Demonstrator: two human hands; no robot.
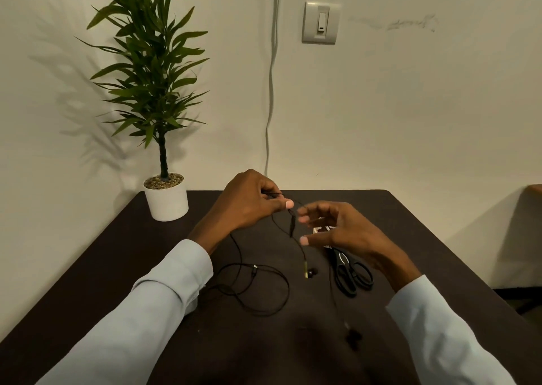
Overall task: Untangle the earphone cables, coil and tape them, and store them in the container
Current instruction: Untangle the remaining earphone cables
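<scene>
My left hand [249, 201] pinches the earphone cable [264, 285] aloft so tangles hang free above the worktop [117, 252]; my right hand [340, 229], grip spread, hovers near.

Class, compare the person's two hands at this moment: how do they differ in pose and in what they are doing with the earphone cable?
The left hand pinches the earphone cable with curled fingers; the right hand holds nothing, its fingers spread and relaxed. The left hand lifts the cable off the table; the right hand only hovers beside the hanging strand, above the scissors. Both come from pale sleeves and are raised over the table.
</scene>
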